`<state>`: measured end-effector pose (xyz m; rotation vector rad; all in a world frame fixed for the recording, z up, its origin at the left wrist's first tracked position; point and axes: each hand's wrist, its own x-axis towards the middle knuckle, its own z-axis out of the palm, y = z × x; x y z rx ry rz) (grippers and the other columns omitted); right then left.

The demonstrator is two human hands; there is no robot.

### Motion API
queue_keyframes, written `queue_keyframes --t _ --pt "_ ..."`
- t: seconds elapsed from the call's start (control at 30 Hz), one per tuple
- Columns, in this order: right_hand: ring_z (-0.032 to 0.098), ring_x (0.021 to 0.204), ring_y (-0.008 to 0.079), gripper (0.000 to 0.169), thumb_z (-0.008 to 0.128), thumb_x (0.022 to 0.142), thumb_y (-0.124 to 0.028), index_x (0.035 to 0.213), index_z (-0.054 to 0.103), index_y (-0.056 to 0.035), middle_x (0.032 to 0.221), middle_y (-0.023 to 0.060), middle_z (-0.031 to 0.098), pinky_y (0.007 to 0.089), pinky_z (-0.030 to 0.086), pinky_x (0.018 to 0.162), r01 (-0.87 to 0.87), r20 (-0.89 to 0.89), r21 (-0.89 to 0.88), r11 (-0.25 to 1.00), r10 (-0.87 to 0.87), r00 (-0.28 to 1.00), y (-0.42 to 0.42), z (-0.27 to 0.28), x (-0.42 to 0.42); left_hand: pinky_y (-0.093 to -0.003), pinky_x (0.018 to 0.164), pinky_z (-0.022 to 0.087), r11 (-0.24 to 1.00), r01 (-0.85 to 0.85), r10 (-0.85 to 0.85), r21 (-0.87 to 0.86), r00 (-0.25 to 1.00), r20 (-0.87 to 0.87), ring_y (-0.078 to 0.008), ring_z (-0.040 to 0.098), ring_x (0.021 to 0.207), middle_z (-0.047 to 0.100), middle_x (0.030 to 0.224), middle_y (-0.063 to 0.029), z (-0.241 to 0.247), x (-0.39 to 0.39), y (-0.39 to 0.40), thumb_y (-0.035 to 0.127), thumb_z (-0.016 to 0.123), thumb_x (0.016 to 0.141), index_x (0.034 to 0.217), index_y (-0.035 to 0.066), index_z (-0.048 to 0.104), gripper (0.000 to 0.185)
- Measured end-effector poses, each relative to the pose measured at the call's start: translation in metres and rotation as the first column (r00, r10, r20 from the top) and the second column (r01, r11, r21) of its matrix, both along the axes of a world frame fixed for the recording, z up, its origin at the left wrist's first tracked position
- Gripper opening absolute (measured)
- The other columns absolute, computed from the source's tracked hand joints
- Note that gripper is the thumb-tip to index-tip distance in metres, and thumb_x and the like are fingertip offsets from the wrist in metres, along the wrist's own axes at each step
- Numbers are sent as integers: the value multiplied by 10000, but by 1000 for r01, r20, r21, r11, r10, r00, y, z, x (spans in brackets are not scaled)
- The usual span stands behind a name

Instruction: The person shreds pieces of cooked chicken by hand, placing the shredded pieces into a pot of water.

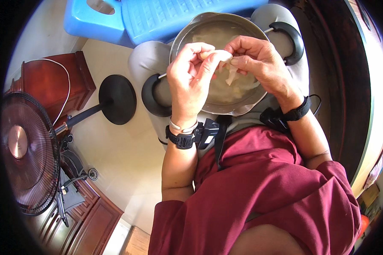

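A metal pot [231, 110] with two black handles rests on my lap, holding cloudy liquid and pale pieces under the surface. Above it, my left hand [193, 71] grips one end of a pale, soft piece of food [221, 56], its kind unclear. The fingertips of my right hand [258, 62] pinch the same piece at its other side. A thin whitish strip hangs down from it between the hands, over the liquid. Some of my fingertips are hidden behind the piece and the hands. Both wrists wear black straps with small devices.
Beyond the pot stands a blue plastic stool [166, 19]. On the left are a pedestal fan [28, 149] with a round black base [117, 99], a reddish wooden cabinet [56, 83] with a white cable, and a folded wheeled frame. Dark wooden furniture [348, 79] runs along the right.
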<state>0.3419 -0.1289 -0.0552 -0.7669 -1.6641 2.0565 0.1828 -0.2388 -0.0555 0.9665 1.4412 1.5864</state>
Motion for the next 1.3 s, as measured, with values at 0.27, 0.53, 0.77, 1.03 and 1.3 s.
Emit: queue_keyframes --t 0.27,0.53,0.77,1.03,1.3 --pt "635 870 81 252 584 901 -36 1132 670 19 943 26 715 230 474 778 -72 -177 -99 992 54 983 2 -4 3 -293 723 510 995 -78 64 58 977 205 -169 640 763 729 923 -120 -8 -8 -5 101 608 1050 1113 -10 636 131" --pt "637 899 86 274 586 893 -17 1158 652 4 964 31 717 229 452 761 -165 -287 -204 965 102 953 4 -1 7 -326 754 529 993 -94 78 71 978 194 -182 643 824 704 1041 -138 -12 -9 -5 145 560 1085 1169 -16 637 197" --pt "635 901 64 208 669 938 -59 1139 663 -6 981 27 717 207 471 763 -28 -247 -192 981 -21 969 1 -12 5 -285 767 555 965 -126 173 230 965 -197 -163 598 1039 636 1099 -114 -5 5 3 111 781 924 1229 -36 621 374" --pt "668 918 97 168 684 954 -45 1104 668 29 972 38 712 248 534 852 83 -214 -120 989 -108 971 -5 -8 0 -256 744 552 995 -99 104 33 957 -271 -102 628 778 651 912 -19 -12 10 -3 5 788 897 1057 -11 646 215" --pt "626 875 67 151 627 1019 -75 1094 659 51 881 23 693 233 508 780 94 14 289 953 -103 995 -7 -7 -1 -206 701 500 996 -12 42 90 938 -343 -68 598 768 643 924 -13 -14 7 -4 -12 707 969 1049 -38 646 104"
